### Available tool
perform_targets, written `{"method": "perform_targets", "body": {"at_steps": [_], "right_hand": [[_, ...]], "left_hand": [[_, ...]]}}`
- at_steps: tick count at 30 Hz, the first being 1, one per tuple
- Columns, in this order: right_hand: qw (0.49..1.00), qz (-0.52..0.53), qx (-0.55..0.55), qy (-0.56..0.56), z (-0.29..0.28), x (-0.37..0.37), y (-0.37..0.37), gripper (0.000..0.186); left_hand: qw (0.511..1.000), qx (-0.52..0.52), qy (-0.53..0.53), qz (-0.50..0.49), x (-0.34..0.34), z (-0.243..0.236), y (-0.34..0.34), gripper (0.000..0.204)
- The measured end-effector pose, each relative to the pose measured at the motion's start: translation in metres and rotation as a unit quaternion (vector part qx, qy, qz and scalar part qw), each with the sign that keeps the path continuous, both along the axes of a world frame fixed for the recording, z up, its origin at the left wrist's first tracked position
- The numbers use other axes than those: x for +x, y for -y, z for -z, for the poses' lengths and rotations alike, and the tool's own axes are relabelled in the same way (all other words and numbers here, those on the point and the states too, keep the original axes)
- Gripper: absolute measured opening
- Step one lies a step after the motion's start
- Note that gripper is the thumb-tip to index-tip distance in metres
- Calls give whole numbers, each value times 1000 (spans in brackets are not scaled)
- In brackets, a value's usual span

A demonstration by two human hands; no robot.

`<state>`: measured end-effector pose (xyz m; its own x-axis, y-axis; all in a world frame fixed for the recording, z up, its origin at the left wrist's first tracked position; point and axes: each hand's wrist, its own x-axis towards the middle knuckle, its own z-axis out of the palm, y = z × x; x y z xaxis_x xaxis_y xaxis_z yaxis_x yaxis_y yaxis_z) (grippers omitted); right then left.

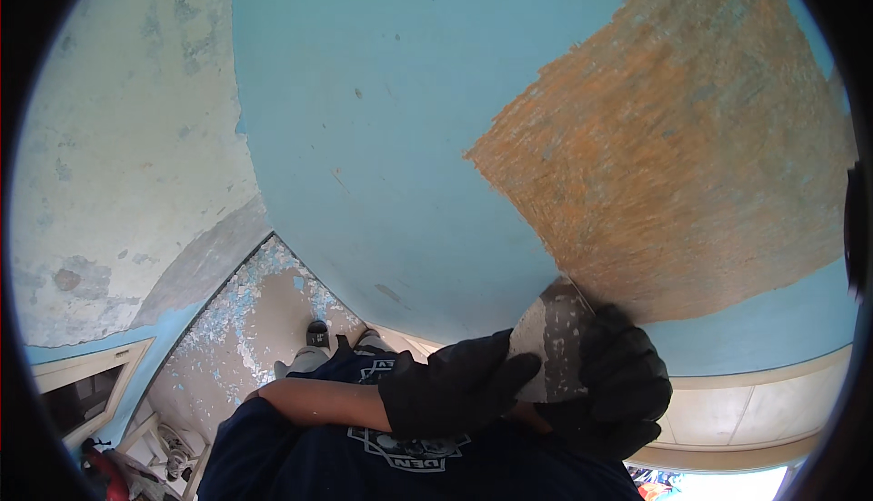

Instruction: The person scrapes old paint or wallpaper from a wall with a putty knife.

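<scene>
Both my hands wear black gloves and meet at a flat, scraper-like plate, low at the centre right. Its surface is grey-beige with a darker band and whitish flecks; its handle, if any, is hidden. My left hand is closed on the plate's left side. My right hand curls around its right side. The plate's upper corner meets the wall by the lower edge of a bare brown patch. Around this patch is light blue paint with a ragged border.
A pale, patchy wall joins the blue one at the left. Paint flakes litter the floor beside my sandalled feet. Cream trim runs along the lower right; a cream-framed opening is at the lower left.
</scene>
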<state>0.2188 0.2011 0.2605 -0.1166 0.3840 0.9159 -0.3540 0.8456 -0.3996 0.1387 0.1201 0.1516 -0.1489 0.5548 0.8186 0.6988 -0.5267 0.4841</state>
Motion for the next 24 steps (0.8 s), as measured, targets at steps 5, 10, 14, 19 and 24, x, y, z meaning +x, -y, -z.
{"method": "perform_targets", "body": {"at_steps": [5,10,14,19,24], "right_hand": [[960,50,5,276,-12,18,-4,34],[966,41,10,255,-16,16,-3,32],[971,29,10,238,-13,12,-5,31],[976,17,15,218,-11,8,-14,30],[980,0,16,198,-11,3,-15,28]], "left_hand": [[998,-13,19,57,-17,-4,-2,46],[995,-28,17,92,-10,-4,-4,53],[998,-18,-11,51,-10,9,-11,53],[988,-33,63,135,-11,-10,-1,49],[995,-12,34,93,-13,2,-7,54]]}}
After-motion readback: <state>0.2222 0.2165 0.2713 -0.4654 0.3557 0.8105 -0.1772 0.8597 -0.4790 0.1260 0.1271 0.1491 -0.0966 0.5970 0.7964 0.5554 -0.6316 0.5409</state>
